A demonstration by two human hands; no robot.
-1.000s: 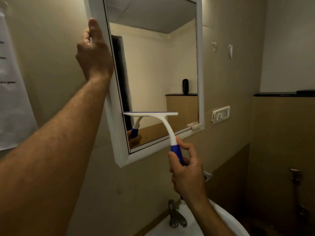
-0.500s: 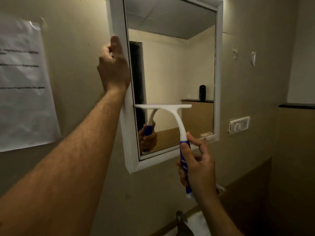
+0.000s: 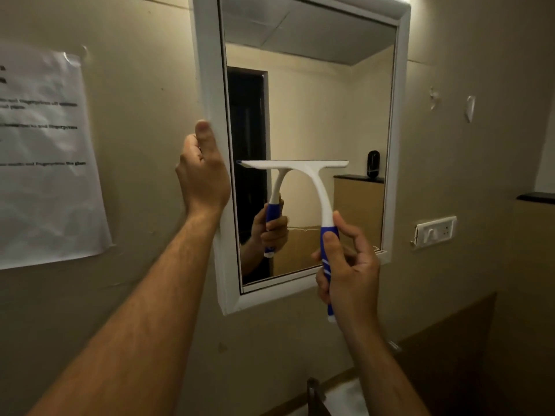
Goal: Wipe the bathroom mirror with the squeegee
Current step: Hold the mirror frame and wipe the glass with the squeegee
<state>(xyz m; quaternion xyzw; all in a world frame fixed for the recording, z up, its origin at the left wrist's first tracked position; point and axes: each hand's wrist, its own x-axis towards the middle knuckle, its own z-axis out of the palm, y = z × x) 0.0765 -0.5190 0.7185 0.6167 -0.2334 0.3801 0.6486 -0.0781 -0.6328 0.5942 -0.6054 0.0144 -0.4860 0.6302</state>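
Observation:
A white-framed mirror [image 3: 399, 115] hangs on the beige wall. My left hand [image 3: 202, 175] grips the frame's left edge at mid-height, thumb on the front. My right hand [image 3: 348, 265] holds the blue handle of a white squeegee [image 3: 318, 187]. Its blade lies level against the glass, about halfway down and towards the left side. The glass reflects the squeegee and my hand.
A printed paper sheet [image 3: 45, 157] is stuck to the wall left of the mirror. A white switch plate [image 3: 435, 232] sits right of it. A tap [image 3: 313, 388] and a white basin edge [image 3: 348, 397] lie below, at the bottom of view.
The blade has travelled up the glass from near the bottom to about mid-height. My left hand has slid down the frame's left edge. The view has tilted upward.

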